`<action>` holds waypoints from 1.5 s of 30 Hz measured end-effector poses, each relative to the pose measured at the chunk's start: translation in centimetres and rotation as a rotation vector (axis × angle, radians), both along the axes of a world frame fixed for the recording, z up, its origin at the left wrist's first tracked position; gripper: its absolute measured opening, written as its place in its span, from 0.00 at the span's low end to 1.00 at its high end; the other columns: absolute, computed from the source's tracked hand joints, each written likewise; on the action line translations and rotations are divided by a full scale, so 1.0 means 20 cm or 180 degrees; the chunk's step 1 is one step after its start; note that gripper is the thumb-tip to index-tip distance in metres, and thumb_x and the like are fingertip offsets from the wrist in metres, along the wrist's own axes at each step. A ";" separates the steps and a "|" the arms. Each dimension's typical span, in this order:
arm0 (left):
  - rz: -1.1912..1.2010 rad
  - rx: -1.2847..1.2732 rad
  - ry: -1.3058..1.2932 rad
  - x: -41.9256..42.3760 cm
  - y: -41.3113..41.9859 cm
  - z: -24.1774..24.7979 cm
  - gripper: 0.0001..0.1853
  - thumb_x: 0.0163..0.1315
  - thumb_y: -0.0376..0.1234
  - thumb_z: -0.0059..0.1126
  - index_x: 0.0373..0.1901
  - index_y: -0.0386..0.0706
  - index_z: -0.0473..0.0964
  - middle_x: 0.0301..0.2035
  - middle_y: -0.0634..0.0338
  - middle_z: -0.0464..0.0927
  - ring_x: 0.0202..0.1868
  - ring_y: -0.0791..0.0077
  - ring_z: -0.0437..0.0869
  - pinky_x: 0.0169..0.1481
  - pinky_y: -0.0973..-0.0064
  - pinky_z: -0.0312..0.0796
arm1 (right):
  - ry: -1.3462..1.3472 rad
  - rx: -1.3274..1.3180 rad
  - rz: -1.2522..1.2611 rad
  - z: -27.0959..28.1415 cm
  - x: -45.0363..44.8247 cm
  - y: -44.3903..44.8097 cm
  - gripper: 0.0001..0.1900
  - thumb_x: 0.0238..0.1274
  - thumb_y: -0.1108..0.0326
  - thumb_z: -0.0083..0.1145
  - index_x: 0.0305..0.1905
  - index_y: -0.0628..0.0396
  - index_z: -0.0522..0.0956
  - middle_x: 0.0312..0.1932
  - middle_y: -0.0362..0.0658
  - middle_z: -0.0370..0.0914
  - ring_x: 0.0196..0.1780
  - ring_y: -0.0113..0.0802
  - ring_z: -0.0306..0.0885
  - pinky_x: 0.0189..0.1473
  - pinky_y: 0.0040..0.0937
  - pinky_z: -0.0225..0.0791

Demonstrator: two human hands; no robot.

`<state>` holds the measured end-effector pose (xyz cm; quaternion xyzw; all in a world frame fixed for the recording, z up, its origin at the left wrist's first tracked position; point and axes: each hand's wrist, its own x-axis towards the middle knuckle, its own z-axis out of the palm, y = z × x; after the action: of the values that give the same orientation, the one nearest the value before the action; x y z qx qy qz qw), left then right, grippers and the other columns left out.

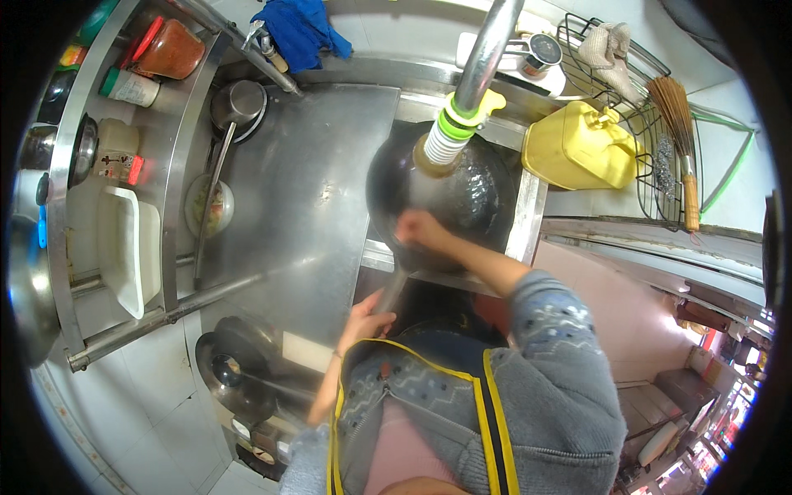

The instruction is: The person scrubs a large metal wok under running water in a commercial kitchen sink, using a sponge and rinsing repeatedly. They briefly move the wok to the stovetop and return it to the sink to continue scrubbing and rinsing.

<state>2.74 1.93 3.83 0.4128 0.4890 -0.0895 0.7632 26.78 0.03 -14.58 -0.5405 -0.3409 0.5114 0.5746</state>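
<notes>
A black wok (479, 185) sits in the metal-framed basin before me, its inside wet and shiny. My left hand (368, 318) is closed around the wok's handle (393, 291) on the near side. Over the near-left part of the wok is my right hand (424, 228), its fingers curled and blurred by motion. Whether it holds anything cannot be made out. Above the wok hangs a tap pipe (489, 55) with a white and green flexible nozzle (448, 139), whose lower end points into the wok.
A stainless-steel worktop (297, 185) lies left, with a long-handled ladle (213, 192) across a bowl of food (199, 207). Beyond it stands a shelf rack (179, 142). To the right are a yellow jerrycan (578, 148) and a wire rack (643, 136) holding a bamboo brush (677, 124).
</notes>
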 end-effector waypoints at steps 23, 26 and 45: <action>0.0081 -0.0013 -0.0225 -0.01 -0.02 -0.01 0.36 0.58 0.23 0.57 0.72 0.43 0.64 0.20 0.64 0.73 0.14 0.83 0.68 0.15 0.84 0.54 | -0.1839 -0.0431 -0.1477 -0.08 -0.21 0.11 0.13 0.58 0.60 0.67 0.47 0.50 0.80 0.38 0.50 0.82 0.45 0.45 0.82 0.50 0.38 0.73; 0.0128 -0.0120 -0.0172 -0.01 -0.03 0.01 0.36 0.58 0.23 0.56 0.72 0.43 0.63 0.20 0.63 0.73 0.13 0.82 0.67 0.15 0.84 0.54 | -0.0994 -0.0175 -0.0515 0.05 -0.14 -0.17 0.12 0.57 0.60 0.68 0.44 0.51 0.82 0.36 0.48 0.81 0.42 0.40 0.81 0.47 0.36 0.73; 0.0135 -0.0060 -0.0211 0.00 -0.07 0.04 0.36 0.57 0.22 0.56 0.71 0.41 0.64 0.23 0.65 0.73 0.18 0.83 0.70 0.15 0.84 0.57 | -0.0536 0.0207 -0.0094 0.02 -0.03 -0.34 0.12 0.56 0.60 0.71 0.28 0.55 0.80 0.23 0.40 0.78 0.30 0.25 0.70 0.36 0.32 0.69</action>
<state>2.75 0.51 4.57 0.3979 0.4712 -0.0641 0.7845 26.25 -6.69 -14.25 -0.5676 -0.3964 0.4442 0.5686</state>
